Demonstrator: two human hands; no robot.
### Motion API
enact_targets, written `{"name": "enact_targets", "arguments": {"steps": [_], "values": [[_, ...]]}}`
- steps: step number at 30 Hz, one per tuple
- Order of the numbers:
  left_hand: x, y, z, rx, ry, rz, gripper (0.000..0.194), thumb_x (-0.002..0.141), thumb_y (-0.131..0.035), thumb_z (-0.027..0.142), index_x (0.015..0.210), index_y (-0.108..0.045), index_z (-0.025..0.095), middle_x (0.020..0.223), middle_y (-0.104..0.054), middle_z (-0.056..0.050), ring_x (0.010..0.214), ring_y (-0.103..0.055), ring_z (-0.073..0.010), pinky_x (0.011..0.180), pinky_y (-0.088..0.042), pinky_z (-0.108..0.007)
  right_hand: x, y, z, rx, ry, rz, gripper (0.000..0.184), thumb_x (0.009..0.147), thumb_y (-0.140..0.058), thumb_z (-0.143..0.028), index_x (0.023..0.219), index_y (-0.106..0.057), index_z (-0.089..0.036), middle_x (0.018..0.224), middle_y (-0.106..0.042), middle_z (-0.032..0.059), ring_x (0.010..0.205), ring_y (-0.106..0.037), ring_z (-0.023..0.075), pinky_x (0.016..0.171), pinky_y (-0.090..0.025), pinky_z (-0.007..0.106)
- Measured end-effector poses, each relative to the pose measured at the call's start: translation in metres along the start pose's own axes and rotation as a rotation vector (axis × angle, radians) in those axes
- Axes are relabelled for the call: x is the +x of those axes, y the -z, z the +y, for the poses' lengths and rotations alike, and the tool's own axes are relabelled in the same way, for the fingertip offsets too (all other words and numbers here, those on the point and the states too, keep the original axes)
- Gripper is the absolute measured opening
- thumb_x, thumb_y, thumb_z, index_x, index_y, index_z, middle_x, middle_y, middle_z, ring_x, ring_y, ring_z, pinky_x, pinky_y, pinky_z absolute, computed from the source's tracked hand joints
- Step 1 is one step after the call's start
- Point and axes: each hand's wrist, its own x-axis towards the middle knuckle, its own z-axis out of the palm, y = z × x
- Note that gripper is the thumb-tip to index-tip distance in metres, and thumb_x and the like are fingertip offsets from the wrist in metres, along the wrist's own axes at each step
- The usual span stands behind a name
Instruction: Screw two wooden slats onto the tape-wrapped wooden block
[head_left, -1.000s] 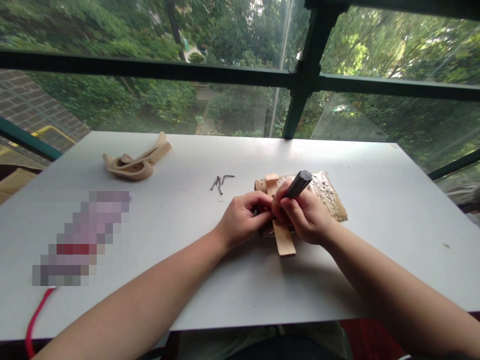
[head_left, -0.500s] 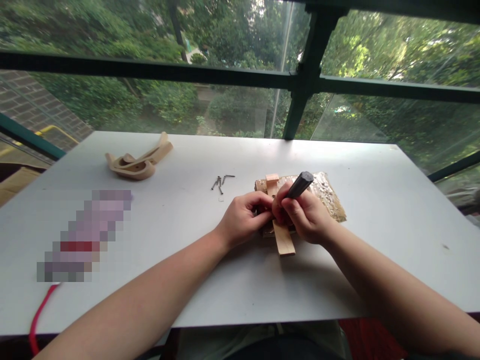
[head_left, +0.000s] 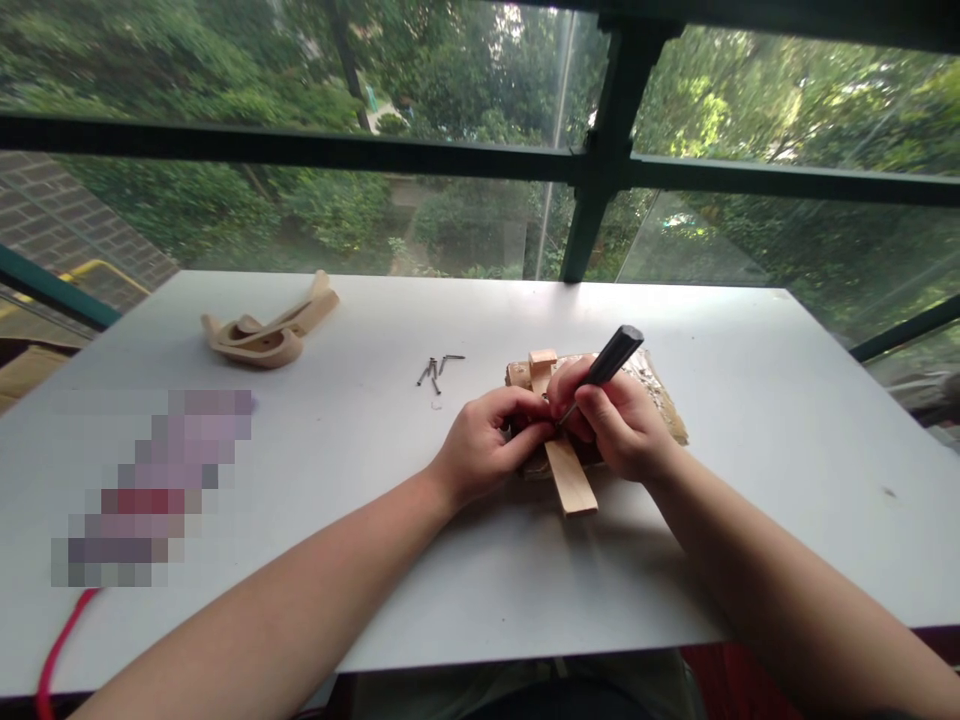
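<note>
My right hand [head_left: 626,420] is closed around the black handle of a screwdriver [head_left: 613,355], which leans up to the right. Its thin shaft points down-left, towards the fingertips of my left hand [head_left: 491,435]. That hand is curled with thumb and forefinger pinched at the left edge of a pale wooden piece [head_left: 573,480]; the exact contact point is partly hidden. The wooden piece has a raised block at its far end, and its flat near end sticks out towards me. Beneath it lies a worn board [head_left: 667,405] with a shiny, taped-looking surface.
Several screws [head_left: 433,372] lie left of the board on the white table [head_left: 420,600]. Farther left rest curved wooden parts [head_left: 266,340]. A blurred-out purplish item [head_left: 161,480] with a red cord [head_left: 56,640] is at the left. Windows stand behind the table.
The screwdriver handle has tilted farther right, baring its shaft. My right hand has shifted slightly, and the near end of the wooden piece has swung a little right. The view has moved slightly.
</note>
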Motion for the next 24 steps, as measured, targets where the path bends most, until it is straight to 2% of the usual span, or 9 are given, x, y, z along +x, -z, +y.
{"name": "enact_targets", "arguments": {"steps": [5,10,16,20,24], "values": [[-0.0018,0.0001,0.0002,0.011,-0.020,0.006,0.014,0.093,-0.064,0.021,0.103,-0.073,0.019,0.099,-0.077,-0.005,0.090,-0.072,-0.0168,0.082,-0.057,-0.028,-0.0007,0.0001,0.0011,0.007,-0.016,0.004,0.022,0.102,-0.055,-0.037,0.094,-0.062,-0.018,0.074,-0.052,-0.0002,0.056,-0.047,0.0084,0.050,-0.037,0.024],[-0.0028,-0.0007,-0.0011,-0.008,-0.038,0.010,0.015,0.092,-0.066,0.021,0.105,-0.073,0.020,0.101,-0.077,-0.005,0.088,-0.072,-0.0162,0.080,-0.057,-0.028,0.0007,0.0013,0.0004,0.006,-0.019,0.028,0.022,0.100,-0.059,-0.037,0.095,-0.066,-0.017,0.083,-0.057,0.0020,0.055,-0.047,0.0060,0.050,-0.038,0.023],[-0.0033,-0.0009,-0.0024,0.022,-0.035,0.001,0.016,0.089,-0.071,0.023,0.104,-0.072,0.020,0.099,-0.076,-0.005,0.088,-0.070,-0.0171,0.080,-0.055,-0.029,0.0006,-0.0002,-0.0029,0.042,-0.054,0.040,0.022,0.101,-0.056,-0.035,0.096,-0.067,-0.017,0.067,-0.054,-0.0027,0.048,-0.048,0.0062,0.045,-0.037,0.021],[-0.0034,-0.0017,-0.0008,-0.046,-0.040,0.001,0.014,0.093,-0.066,0.027,0.104,-0.070,0.020,0.094,-0.074,-0.005,0.077,-0.067,-0.0142,0.071,-0.053,-0.027,-0.0004,0.0006,-0.0005,0.031,-0.066,0.043,0.017,0.098,-0.061,-0.034,0.098,-0.071,-0.019,0.071,-0.057,-0.0018,0.053,-0.050,0.0061,0.049,-0.040,0.021],[-0.0017,0.0001,0.0020,-0.096,-0.081,0.082,0.017,0.096,-0.062,0.032,0.107,-0.067,0.020,0.096,-0.070,-0.005,0.079,-0.064,-0.0156,0.072,-0.051,-0.030,-0.0014,0.0011,0.0013,0.027,-0.086,0.055,0.016,0.096,-0.064,-0.033,0.102,-0.073,-0.022,0.077,-0.062,-0.0005,0.056,-0.055,0.0068,0.053,-0.045,0.021]]}}
